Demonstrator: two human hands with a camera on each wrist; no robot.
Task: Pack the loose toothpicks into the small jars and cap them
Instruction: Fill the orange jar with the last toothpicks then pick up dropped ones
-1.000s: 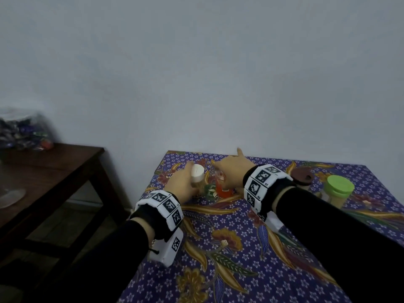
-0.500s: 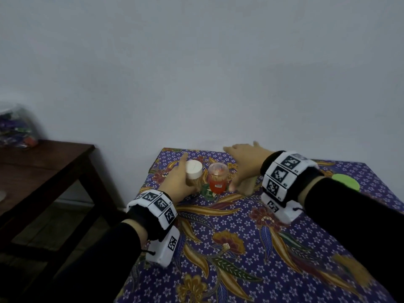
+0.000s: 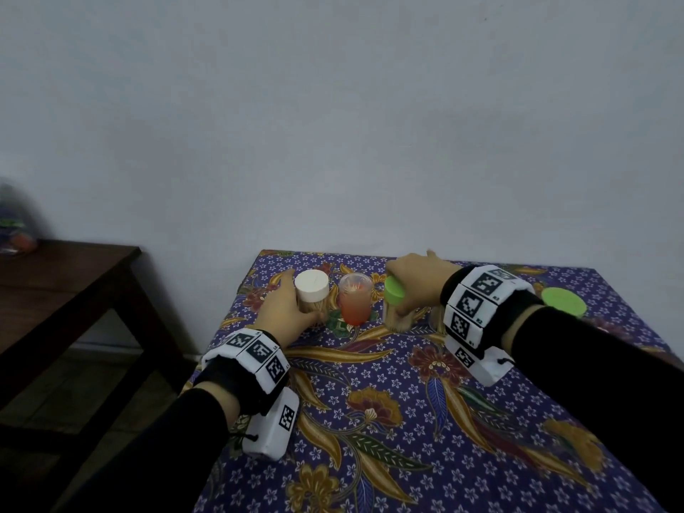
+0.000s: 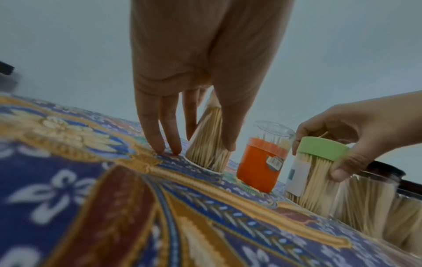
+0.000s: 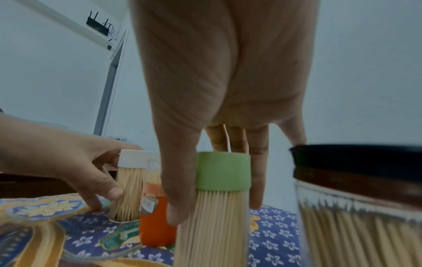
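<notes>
Your right hand [image 3: 414,286] grips the green-capped toothpick jar [image 3: 395,305] upright at frame centre, your left hand [image 3: 285,312] pinches the upright white-capped jar [image 3: 312,295], both on the floral-clothed bench [image 3: 388,420].

Tablecloth [image 3: 388,420]: deep blue-purple ground, small white star flowers, large gold, maroon and green leaf-and-bloom motifs. White-capped jar [image 3: 311,296], pale tan toothpicks showing through clear wall. Orange jar [image 3: 354,303] with clear lid. Green-capped jar [image 5: 222,195], pale tan sticks inside. Dark brown-capped jar [image 5: 365,207], clear ribbed wall. Side table [image 3: 55,290] dark brown. Wall [image 3: 333,124] pale grey-blue. Sleeves [image 3: 610,383] black; wrist bands [image 3: 477,305] white with black square codes.
</notes>
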